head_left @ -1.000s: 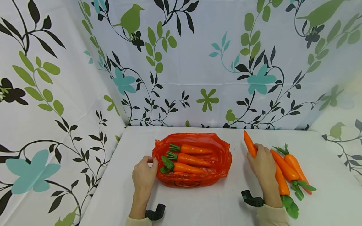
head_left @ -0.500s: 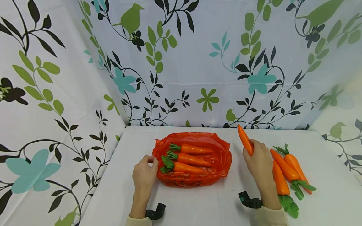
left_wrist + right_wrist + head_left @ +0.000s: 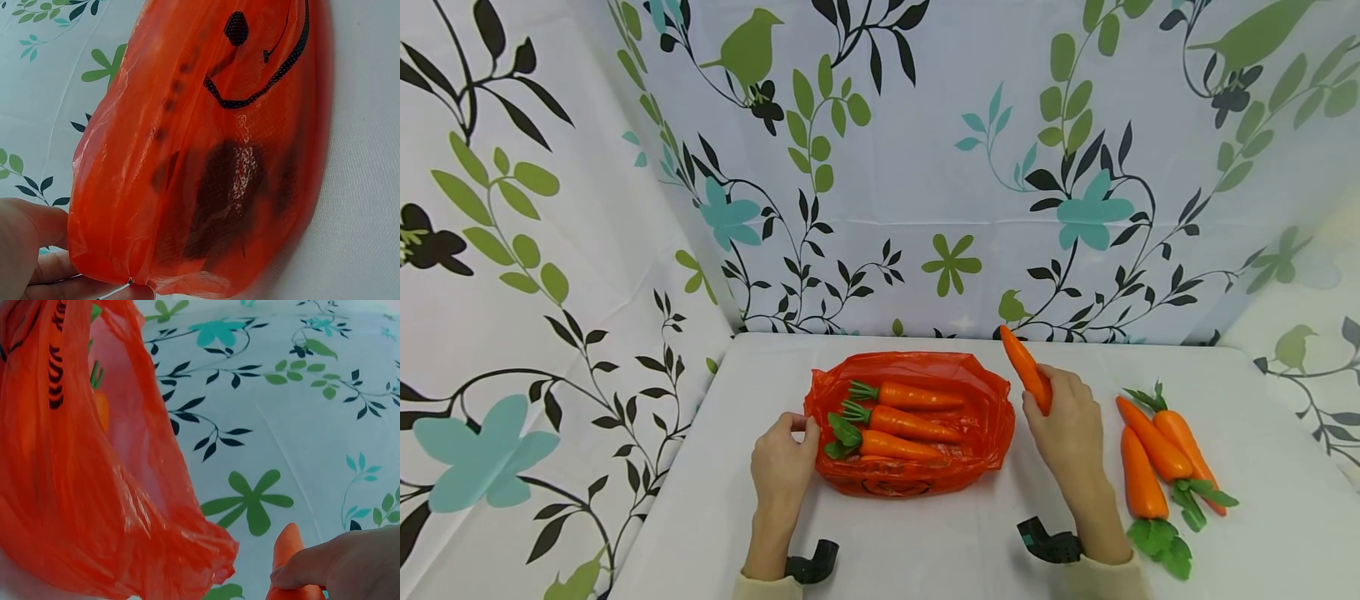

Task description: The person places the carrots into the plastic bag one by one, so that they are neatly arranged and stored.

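Note:
A red plastic bag (image 3: 917, 487) lies with its mouth spread wide, and several toy-like carrots (image 3: 904, 424) with green tops rest inside. At the bag's left edge my left hand (image 3: 784, 460) pinches the rim; the left wrist view shows its fingers around the plastic. Above the table, right of the bag, my right hand (image 3: 1069, 425) grips another carrot (image 3: 1026, 367) with its tip pointing up and left. The held carrot's top end is hidden by the hand. In the right wrist view, the carrot (image 3: 289, 550) stands apart from the bag (image 3: 125, 512).
Three more carrots (image 3: 1142, 479) with leafy tops lie in a group on the white table (image 3: 970, 550) at the right. A patterned cloth (image 3: 880, 167) with leaves and birds hangs behind the table and along its left side.
My right hand has moved left with its carrot, away from the loose carrots and nearer the bag. The left hand and the bag have stayed put.

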